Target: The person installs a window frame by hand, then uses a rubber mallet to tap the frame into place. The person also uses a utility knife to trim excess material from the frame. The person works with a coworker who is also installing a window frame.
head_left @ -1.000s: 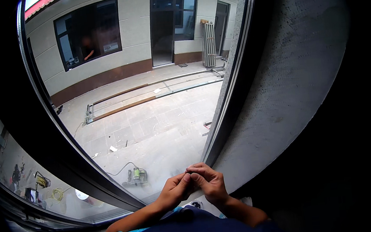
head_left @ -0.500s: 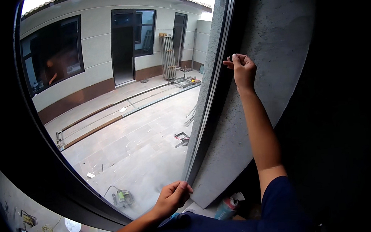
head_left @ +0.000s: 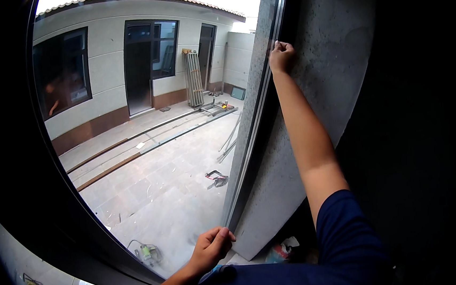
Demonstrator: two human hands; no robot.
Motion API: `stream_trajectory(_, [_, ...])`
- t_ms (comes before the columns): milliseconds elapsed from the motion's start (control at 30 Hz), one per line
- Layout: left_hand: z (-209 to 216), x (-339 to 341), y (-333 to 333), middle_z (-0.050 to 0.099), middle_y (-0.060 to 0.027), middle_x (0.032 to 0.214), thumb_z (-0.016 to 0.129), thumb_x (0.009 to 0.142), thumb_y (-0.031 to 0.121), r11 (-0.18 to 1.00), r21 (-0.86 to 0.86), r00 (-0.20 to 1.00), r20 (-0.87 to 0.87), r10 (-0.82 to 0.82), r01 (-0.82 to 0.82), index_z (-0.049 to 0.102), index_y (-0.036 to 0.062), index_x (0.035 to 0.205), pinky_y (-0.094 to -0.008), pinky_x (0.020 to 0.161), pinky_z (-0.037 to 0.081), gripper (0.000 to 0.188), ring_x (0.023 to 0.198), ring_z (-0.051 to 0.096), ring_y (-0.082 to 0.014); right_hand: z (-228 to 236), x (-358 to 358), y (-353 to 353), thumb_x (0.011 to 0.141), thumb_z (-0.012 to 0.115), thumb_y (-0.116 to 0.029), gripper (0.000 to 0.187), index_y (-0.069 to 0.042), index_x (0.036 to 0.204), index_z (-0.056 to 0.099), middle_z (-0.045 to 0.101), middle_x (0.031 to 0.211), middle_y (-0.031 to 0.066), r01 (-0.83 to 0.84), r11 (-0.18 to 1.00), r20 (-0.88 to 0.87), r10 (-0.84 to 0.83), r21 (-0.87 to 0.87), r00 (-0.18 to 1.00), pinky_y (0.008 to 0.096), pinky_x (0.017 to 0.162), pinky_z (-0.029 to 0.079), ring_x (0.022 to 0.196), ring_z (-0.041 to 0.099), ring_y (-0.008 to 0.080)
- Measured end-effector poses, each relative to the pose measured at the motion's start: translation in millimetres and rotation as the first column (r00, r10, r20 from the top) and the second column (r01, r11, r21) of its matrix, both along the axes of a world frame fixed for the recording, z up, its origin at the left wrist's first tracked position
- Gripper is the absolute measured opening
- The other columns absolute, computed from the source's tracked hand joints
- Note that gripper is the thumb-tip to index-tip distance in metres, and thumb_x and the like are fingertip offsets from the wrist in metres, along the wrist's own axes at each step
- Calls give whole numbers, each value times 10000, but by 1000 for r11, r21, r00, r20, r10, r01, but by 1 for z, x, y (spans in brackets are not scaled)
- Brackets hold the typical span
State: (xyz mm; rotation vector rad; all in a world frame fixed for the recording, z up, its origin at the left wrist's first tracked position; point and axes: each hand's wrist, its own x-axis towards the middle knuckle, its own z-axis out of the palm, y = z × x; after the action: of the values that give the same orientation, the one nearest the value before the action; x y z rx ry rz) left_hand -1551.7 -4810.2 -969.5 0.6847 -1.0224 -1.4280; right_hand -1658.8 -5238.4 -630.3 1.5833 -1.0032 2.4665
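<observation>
My right hand (head_left: 283, 58) is raised along the right side of a dark window frame (head_left: 265, 123) with pale edge lines. Its fingertips are pinched together at the frame; whatever they hold, if anything, is too small to make out. Low down, near the bottom of the same upright, my left hand (head_left: 213, 247) is curled, thumb pressed against the fingers. Nothing in that grip can be made out either. Both forearms reach up from the lower edge, the right one stretched nearly straight.
A grey rough wall panel (head_left: 324, 76) borders the frame on the right. Below it lies a crumpled blue-and-red bag (head_left: 282, 251). Through the glass show a courtyard with a green power tool (head_left: 149, 252), long metal bars (head_left: 169, 138) and a leaning metal bundle (head_left: 193, 78).
My right hand has moved higher along the frame, its arm straighter. My left hand has stayed at about the same spot, still curled. The view has shifted slightly.
</observation>
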Motion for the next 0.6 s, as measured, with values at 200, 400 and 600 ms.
stream_trajectory(200, [-4, 13, -11, 423, 37, 627, 471, 1057, 326, 1000, 23, 1000, -2, -4, 4, 605, 4, 931, -227, 461, 260, 371, 509, 338, -54, 2, 8, 8, 928, 679, -258, 279, -7, 852, 585, 686, 814, 152, -49, 989, 7, 48, 140, 999, 390, 705, 530, 766, 676, 293])
stream_trajectory(400, [-2, 20, -23, 423, 43, 633, 469, 1058, 325, 998, 27, 999, 14, -50, 49, 606, 8, 932, -223, 466, 261, 368, 517, 337, -50, 3, 2, 8, 917, 684, -312, 333, -12, 855, 553, 677, 813, 182, -25, 965, -90, 50, 261, 995, 433, 724, 525, 757, 671, 340])
stream_trajectory(600, [5, 20, -33, 397, 69, 632, 476, 1060, 309, 996, 26, 996, 37, -85, 84, 603, 25, 929, -224, 488, 239, 338, 550, 312, -29, 7, 2, 2, 929, 658, -304, 323, -9, 853, 549, 687, 837, 203, 1, 946, -77, 25, 323, 997, 436, 760, 527, 797, 685, 364])
